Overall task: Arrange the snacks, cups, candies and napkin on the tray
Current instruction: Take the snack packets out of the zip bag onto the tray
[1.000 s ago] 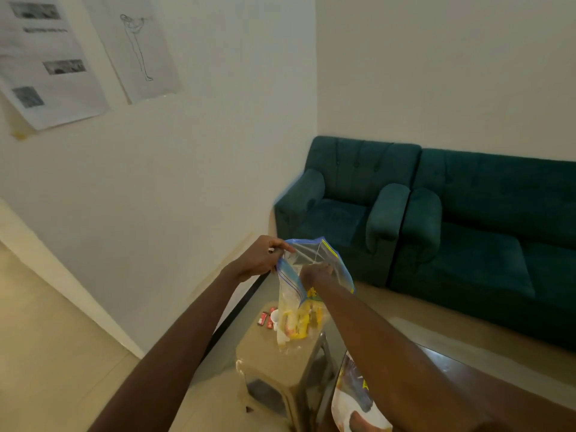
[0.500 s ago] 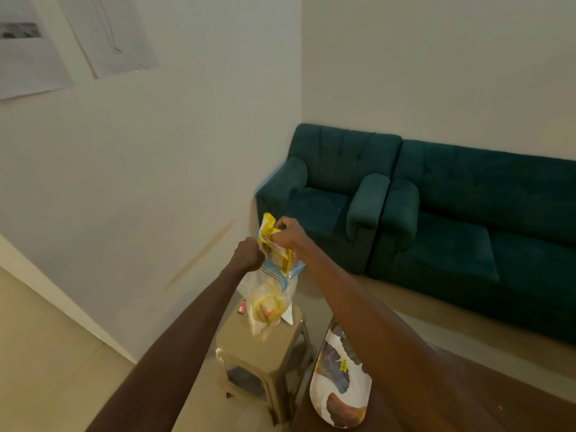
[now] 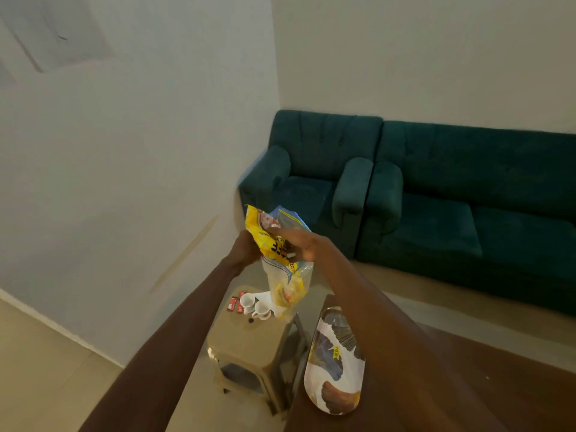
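My left hand (image 3: 244, 249) grips the mouth of a clear zip bag (image 3: 288, 286) that hangs above the stool and still holds yellow snacks. Above the bag's mouth, my right hand (image 3: 300, 246) pinches a yellow snack packet (image 3: 265, 233) that is mostly out of the bag. Two white cups (image 3: 254, 305) lie on the beige stool (image 3: 249, 338), with red candies (image 3: 236, 302) to their left and a white napkin (image 3: 265, 296) behind them. An oval patterned tray (image 3: 335, 363) rests on the dark table at lower right.
A dark wooden table (image 3: 498, 385) carries the tray at its left end. Teal sofas (image 3: 420, 198) stand along the far wall. A white wall (image 3: 124, 182) runs close on the left of the stool. Tiled floor lies around the stool.
My right hand was inside the bag a second ago; it has since pulled the yellow packet up and out. The view tilted down, so the cups, candies and whole tray show.
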